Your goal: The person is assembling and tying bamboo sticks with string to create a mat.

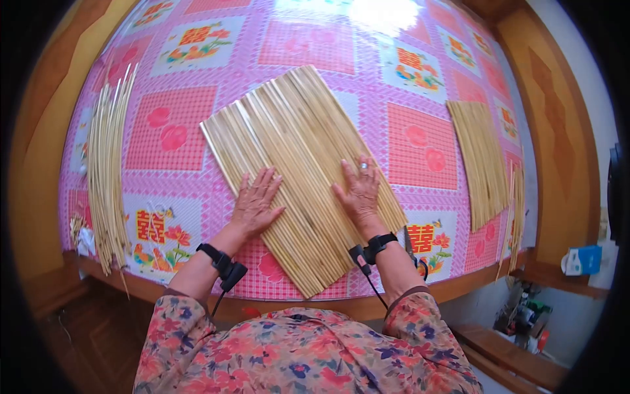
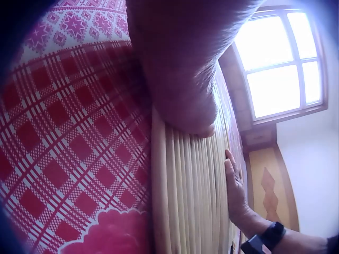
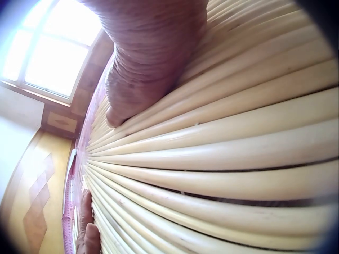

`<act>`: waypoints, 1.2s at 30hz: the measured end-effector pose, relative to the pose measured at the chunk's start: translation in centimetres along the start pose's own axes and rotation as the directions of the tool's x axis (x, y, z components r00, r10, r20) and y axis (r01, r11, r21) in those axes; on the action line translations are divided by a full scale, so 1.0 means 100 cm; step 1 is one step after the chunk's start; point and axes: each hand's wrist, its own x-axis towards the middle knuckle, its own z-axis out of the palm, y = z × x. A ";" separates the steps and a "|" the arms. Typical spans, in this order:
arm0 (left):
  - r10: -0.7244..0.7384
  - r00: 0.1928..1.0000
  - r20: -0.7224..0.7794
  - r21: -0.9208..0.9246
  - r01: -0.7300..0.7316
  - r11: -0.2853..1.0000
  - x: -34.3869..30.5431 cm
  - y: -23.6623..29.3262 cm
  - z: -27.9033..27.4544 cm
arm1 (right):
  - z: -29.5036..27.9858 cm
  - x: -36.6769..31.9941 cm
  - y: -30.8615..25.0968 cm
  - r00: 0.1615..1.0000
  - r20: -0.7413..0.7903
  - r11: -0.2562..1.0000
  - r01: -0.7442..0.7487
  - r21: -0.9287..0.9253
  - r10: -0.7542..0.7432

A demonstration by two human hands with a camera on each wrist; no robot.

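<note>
A mat of pale straw-coloured stalks (image 1: 298, 141), laid side by side, lies at a slant on the patterned tablecloth in the head view. My left hand (image 1: 254, 205) rests palm down on its left part, fingers spread. On the right part lies my right hand (image 1: 360, 192), also flat, with a ring on one finger. In the left wrist view the left hand (image 2: 180, 79) presses over the stalk ends (image 2: 185, 196). Narrow dark gaps show between some stalks (image 3: 212, 153) in the right wrist view, beside the right hand (image 3: 153, 53).
Long loose stalks (image 1: 108, 164) lie in a bundle at the table's left side. A smaller stalk panel (image 1: 479, 164) lies at the right, with a few thin stalks (image 1: 517, 210) beside it. The wooden table edge (image 1: 453, 289) runs along the front. A blue-and-white box (image 1: 583, 261) sits at far right.
</note>
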 end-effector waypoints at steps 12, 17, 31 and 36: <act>0.138 0.982 -0.125 0.035 -0.134 0.990 0.012 0.000 0.007 | 0.000 0.001 0.000 1.000 -0.007 0.999 0.011 -0.046 -0.011; 0.137 0.983 -0.124 0.062 -0.130 0.990 0.013 0.002 0.003 | -0.002 0.002 0.000 1.000 -0.017 1.000 0.007 -0.029 -0.008; 0.065 0.998 -0.021 0.126 -0.062 0.990 0.006 0.011 -0.028 | -0.010 0.019 0.026 0.998 0.051 0.919 -0.048 0.391 0.030; 0.135 0.991 0.016 0.129 -0.136 0.982 -0.047 0.017 -0.035 | -0.051 -0.017 0.054 0.987 -0.116 0.858 -0.038 0.512 0.113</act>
